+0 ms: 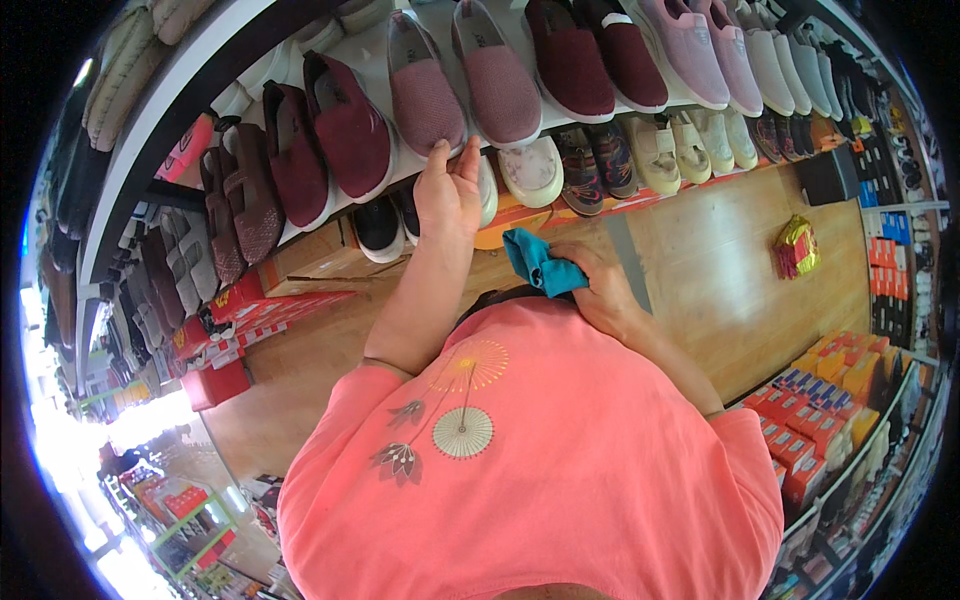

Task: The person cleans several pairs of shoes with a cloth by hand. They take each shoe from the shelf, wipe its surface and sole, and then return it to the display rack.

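My left hand (448,196) reaches up to the shelf edge, its fingertips at the toe of a dusty-pink knit slip-on shoe (427,101). Whether the fingers grip that toe or only touch it is unclear. The matching pink shoe (501,94) stands just to its right, toe outward. In my right hand (604,289) is a bunched teal cloth (544,262), held in front of my waist below the shelf. Maroon slip-on shoes (349,131) flank the pink pair on the left, and another maroon pair (574,64) on the right.
The white upper shelf (360,34) carries several pairs of shoes. A lower row holds white marbled shoes (532,172) and dark patterned shoes (604,165). Cardboard boxes (315,255) sit beneath. A shiny gold-and-red packet (797,247) lies on the wooden floor (720,247). Stacked shoe boxes (806,427) stand at right.
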`<control>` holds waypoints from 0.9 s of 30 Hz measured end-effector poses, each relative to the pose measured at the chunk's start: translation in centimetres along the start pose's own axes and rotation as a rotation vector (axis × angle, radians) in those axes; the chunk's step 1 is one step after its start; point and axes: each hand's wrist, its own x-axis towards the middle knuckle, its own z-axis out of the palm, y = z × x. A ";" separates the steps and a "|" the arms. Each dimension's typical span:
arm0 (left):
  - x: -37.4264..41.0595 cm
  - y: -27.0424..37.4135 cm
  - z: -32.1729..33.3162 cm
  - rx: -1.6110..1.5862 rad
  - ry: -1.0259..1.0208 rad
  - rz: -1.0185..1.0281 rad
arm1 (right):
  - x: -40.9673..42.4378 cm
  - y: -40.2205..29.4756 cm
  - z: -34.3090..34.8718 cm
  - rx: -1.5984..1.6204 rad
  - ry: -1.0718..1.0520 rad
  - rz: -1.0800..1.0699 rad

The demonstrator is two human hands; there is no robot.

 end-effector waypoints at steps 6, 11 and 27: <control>0.0 -0.7 0.8 -0.039 0.105 0.054 | -0.3 1.8 -2.5 0.006 -0.037 -0.052; -0.5 -1.0 1.1 0.003 0.084 0.140 | -0.7 2.7 -4.0 0.017 -0.057 -0.077; 0.2 -4.3 2.3 0.261 -0.131 -0.264 | -2.0 3.9 -4.8 0.011 -0.099 0.020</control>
